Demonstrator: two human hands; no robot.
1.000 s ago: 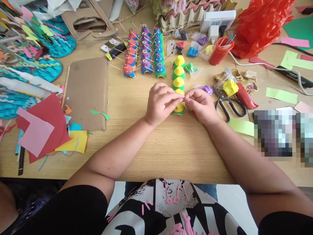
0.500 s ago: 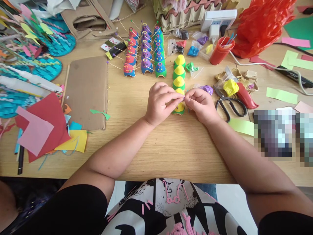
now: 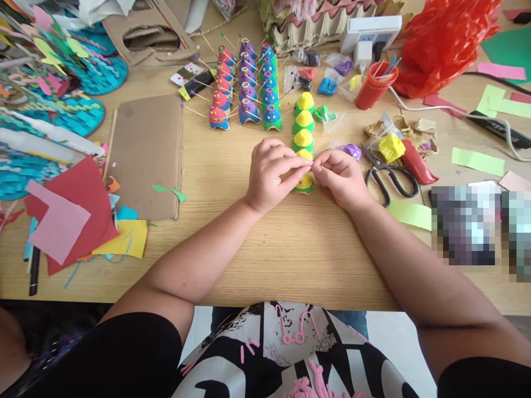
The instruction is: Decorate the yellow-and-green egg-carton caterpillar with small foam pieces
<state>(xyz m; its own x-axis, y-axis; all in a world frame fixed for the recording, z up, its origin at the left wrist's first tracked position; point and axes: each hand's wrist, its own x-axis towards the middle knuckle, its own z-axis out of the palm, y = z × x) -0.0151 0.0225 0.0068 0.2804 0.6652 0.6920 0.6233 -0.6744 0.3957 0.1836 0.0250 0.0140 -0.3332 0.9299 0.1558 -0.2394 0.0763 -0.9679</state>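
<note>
My left hand and my right hand meet fingertip to fingertip, both closed in a pinch. Between them shows a tiny purple bit, seemingly modelling clay, mostly hidden by the fingers. Just beneath lies a strip of egg-carton cups covered in green with yellow tops; my fingers hide part of its near end. A lump of purple clay rests on a wrapper behind my right hand. To that hand's right are black-handled scissors.
Painted carton strips with pins, red-blue, purple and blue-green, stand at the back. A cardboard sheet and paper scraps lie left. Right are a red cup, yellow clay and a white cable.
</note>
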